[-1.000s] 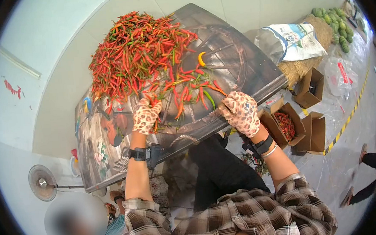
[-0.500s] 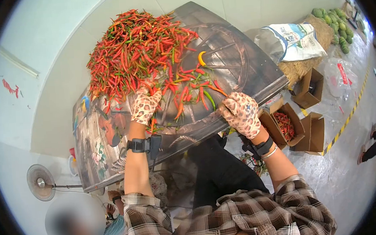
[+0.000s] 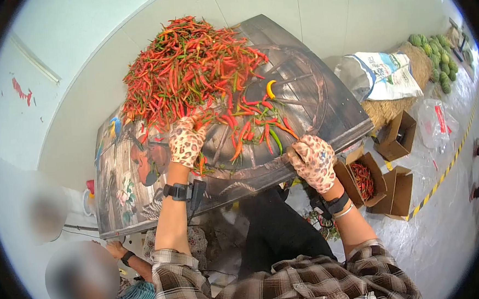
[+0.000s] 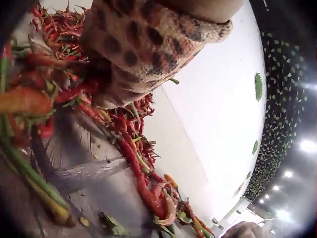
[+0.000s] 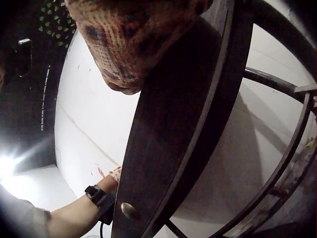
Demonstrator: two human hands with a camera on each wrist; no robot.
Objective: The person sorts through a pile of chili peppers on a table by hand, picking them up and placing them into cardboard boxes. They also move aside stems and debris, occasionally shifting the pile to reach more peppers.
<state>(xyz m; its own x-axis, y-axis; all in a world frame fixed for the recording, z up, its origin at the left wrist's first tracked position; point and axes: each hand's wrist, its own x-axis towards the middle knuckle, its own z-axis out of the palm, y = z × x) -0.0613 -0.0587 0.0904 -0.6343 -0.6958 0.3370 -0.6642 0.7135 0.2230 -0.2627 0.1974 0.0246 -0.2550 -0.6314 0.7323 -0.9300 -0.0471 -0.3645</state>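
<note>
Since the earlier head frames, the whole view has shifted, and our left hand [image 3: 187,142] has worked its way further in against the foot of the chilli heap [image 3: 191,70]; our right hand [image 3: 313,163] stays by the near rim of the printed table [image 3: 338,100]. The seated person's forearm [image 3: 141,267] at lower left has moved too.

Our left fingers are curled and appear to pinch a red chilli [image 4: 84,90] (the spotted glove hides most of the grip). Our right fingers are bent in, with little gap between them; we see nothing in them, though their undersides are hidden. The heap sits at the far side of the table, with loose pods spilling towards us, among them a green chilli [image 3: 276,140] and, farther off, a yellow chilli [image 3: 271,89].

The likeliest trouble is a small slide: stems and pods lie tangled, so a tug at the foot could drag neighbours down or snap a stem. Too hard a pinch could split a pod. The left wrist camera [image 3: 177,191] is near stray pods and might sweep some off the rim. A careless right sleeve or knuckle could knock the green one over too, perhaps to the floor beside the carton [image 3: 380,182].
</note>
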